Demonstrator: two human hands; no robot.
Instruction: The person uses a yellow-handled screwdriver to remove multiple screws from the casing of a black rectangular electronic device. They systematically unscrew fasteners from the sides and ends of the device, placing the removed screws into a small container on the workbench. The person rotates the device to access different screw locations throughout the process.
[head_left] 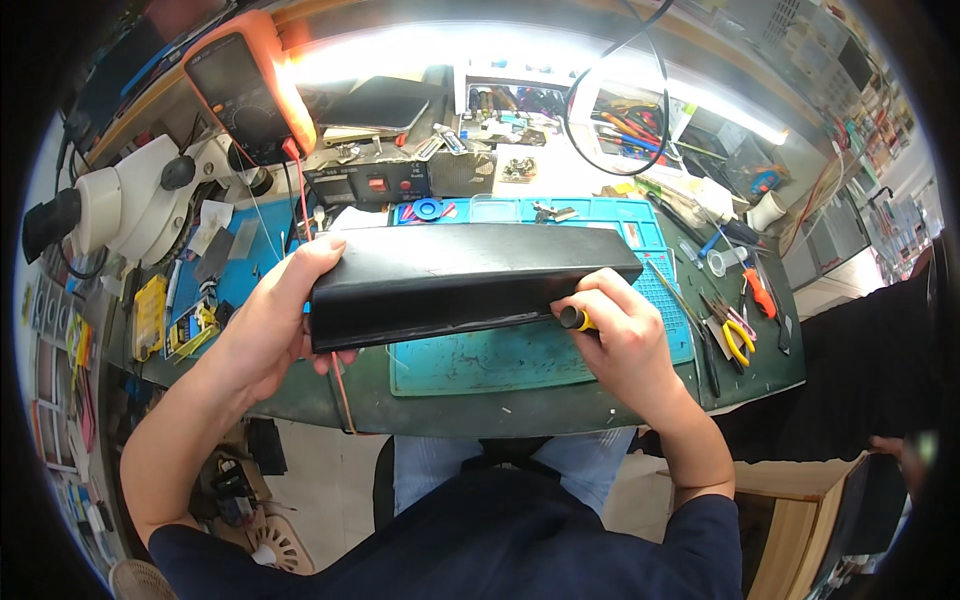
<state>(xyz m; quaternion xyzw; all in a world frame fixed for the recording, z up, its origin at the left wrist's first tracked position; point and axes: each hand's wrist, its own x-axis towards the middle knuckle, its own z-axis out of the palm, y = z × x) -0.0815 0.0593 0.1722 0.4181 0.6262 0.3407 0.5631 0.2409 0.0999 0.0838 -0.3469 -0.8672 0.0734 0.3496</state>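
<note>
A long black box-shaped case (460, 262) is held above the workbench, its lower front edge turned toward me. My left hand (272, 312) is closed around the left end of the case, thumb on top and fingertips showing beneath. In my right hand (622, 330) is a tool with a yellow-and-black handle (576, 318), gripped close to the right part of the front edge. The tool's working end cannot be made out. Under the case lies a blue work mat (480, 368).
An orange multimeter (238, 85) stands at the back left, beside a white microscope (135, 195). Its red lead (342, 395) hangs over the bench edge. At right lie yellow-handled pliers (738, 340) and an orange-handled tool (760, 292). A person in dark clothing (850, 370) is at the far right.
</note>
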